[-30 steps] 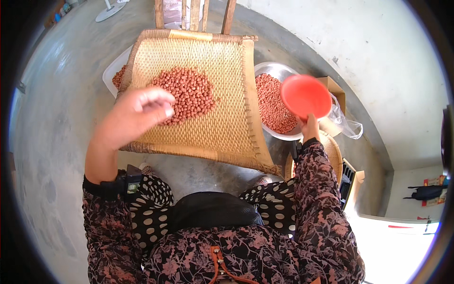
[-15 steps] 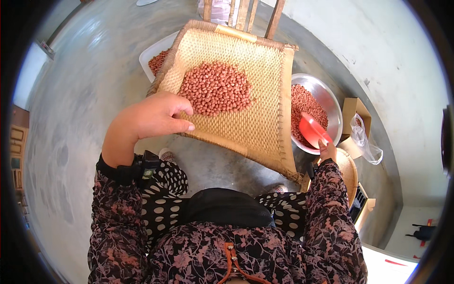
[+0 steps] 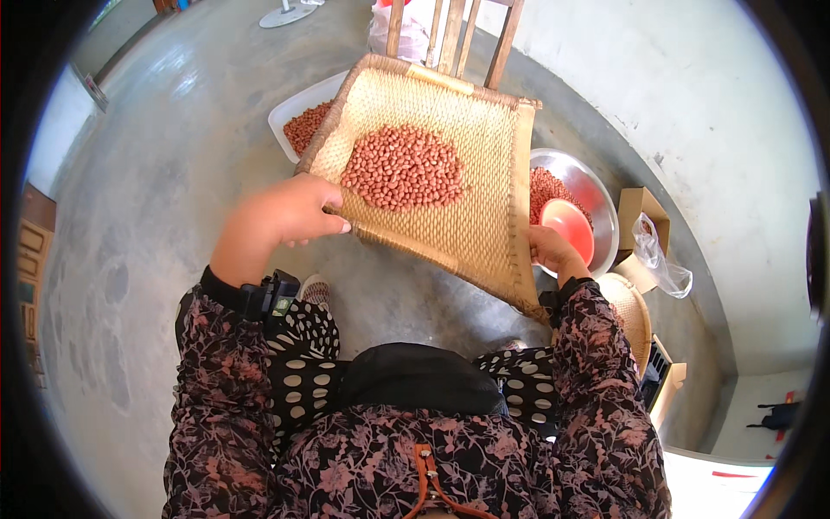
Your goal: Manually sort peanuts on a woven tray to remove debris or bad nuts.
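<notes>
A woven winnowing basket (image 3: 484, 156) is held out in front of me, with a heap of red-skinned peanuts (image 3: 405, 169) towards its left side. My left hand (image 3: 298, 210) grips its near left rim, thumb on top. At the basket's right edge, my right hand (image 3: 553, 248) is closed on the rim, its fingertips partly hidden. Just beyond that hand a red plastic bowl (image 3: 568, 227) rests in a steel basin (image 3: 608, 208), on more peanuts (image 3: 545, 186).
A white tray (image 3: 281, 114) of peanuts shows behind the basket's left side. A wooden chair (image 3: 450, 39) stands at the far side. To the right are a cardboard box (image 3: 635, 208), a plastic bag (image 3: 661, 264) and a round woven basket (image 3: 635, 320).
My right hand has let go of the red bowl, leaving it in the basin, and moved left onto the basket's edge. My left hand keeps its hold on the rim.
</notes>
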`<action>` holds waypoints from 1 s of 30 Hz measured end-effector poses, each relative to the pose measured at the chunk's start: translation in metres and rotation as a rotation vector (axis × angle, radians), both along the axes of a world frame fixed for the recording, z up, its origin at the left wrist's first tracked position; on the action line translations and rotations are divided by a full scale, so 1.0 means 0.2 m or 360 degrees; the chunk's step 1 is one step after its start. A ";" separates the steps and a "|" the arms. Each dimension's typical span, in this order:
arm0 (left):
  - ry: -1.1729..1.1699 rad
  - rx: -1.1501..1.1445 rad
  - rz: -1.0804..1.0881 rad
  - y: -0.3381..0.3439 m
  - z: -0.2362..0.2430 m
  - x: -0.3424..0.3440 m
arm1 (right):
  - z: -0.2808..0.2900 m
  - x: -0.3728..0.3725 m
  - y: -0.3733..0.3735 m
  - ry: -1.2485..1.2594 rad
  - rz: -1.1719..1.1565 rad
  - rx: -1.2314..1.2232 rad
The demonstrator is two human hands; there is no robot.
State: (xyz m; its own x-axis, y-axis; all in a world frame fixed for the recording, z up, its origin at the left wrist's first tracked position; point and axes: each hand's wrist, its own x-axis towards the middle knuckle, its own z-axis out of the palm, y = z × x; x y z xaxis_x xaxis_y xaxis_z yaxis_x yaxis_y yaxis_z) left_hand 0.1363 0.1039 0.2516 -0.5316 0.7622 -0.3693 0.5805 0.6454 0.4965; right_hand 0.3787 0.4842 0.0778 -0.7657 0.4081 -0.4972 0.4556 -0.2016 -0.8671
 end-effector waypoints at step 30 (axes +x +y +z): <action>-0.0153 0.1674 0.0626 0.11 -0.26 -0.05 | 0.22 0.29 -0.96 0.0235 0.0189 -0.0577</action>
